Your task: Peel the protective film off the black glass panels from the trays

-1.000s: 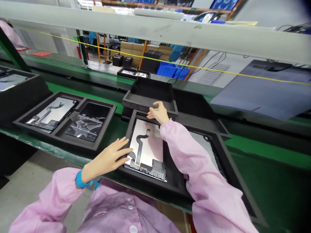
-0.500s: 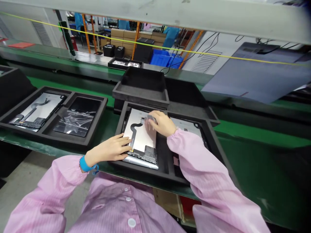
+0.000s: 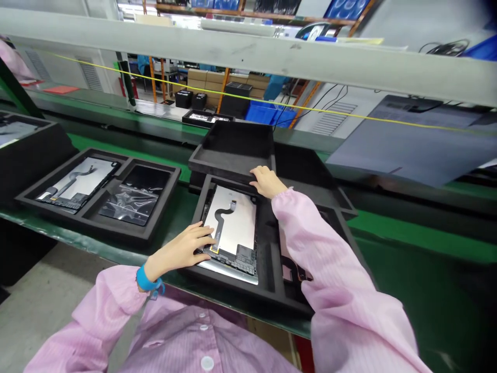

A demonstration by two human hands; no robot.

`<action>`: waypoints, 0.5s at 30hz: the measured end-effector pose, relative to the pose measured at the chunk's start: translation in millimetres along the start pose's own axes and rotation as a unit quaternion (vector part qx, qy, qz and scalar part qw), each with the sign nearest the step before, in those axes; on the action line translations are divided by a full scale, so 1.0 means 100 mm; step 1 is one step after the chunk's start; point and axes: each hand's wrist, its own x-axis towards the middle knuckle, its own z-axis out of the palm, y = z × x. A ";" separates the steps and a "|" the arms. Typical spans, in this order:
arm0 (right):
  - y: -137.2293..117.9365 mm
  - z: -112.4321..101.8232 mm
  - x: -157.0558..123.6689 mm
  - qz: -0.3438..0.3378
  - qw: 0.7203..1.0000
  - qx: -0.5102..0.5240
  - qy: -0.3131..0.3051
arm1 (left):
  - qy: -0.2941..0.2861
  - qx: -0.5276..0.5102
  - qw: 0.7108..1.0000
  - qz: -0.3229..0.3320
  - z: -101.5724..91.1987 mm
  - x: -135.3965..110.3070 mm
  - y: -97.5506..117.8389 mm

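Observation:
My left hand (image 3: 185,247) lies with fingers spread over the lower left edge of an opened tablet (image 3: 240,220), its fingertips beside a dark flex cable (image 3: 220,223). The tablet shows a silvery-white back plate and a dark circuit strip along its lower end. It sits in the left compartment of a black foam tray (image 3: 267,264). My right hand (image 3: 267,182) is above the tablet's upper right corner, close to the front wall of a black tray (image 3: 233,165) behind. Its fingers are bent and slightly apart, with nothing visible between them. My right sleeve partly hides the foam tray's right compartment.
To the left, another foam tray (image 3: 155,228) holds a similar opened tablet (image 3: 83,181) and a dark panel (image 3: 135,197) under clear film. More black trays (image 3: 306,166) stand behind. A yellow cord (image 3: 217,94) crosses in front, below a pale beam (image 3: 233,52).
My right hand has moved from the tablet's back plate up and right to its upper corner. The greyish thing at its fingers no longer shows. My left hand stays at the tablet's left edge.

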 end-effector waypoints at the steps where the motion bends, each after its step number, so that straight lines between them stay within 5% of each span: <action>1: 0.00 0.01 -0.01 0.000 1.000 0.005 0.010 | 0.003 0.003 1.000 0.002 0.01 0.00 0.00; 10: -0.17 -0.03 0.12 -0.024 0.995 0.080 0.045 | -0.055 0.158 0.979 0.113 -0.01 0.11 0.01; 15: -0.32 -0.27 -0.27 -0.078 0.989 0.124 0.010 | -0.071 0.165 0.974 0.136 -0.04 0.13 -0.02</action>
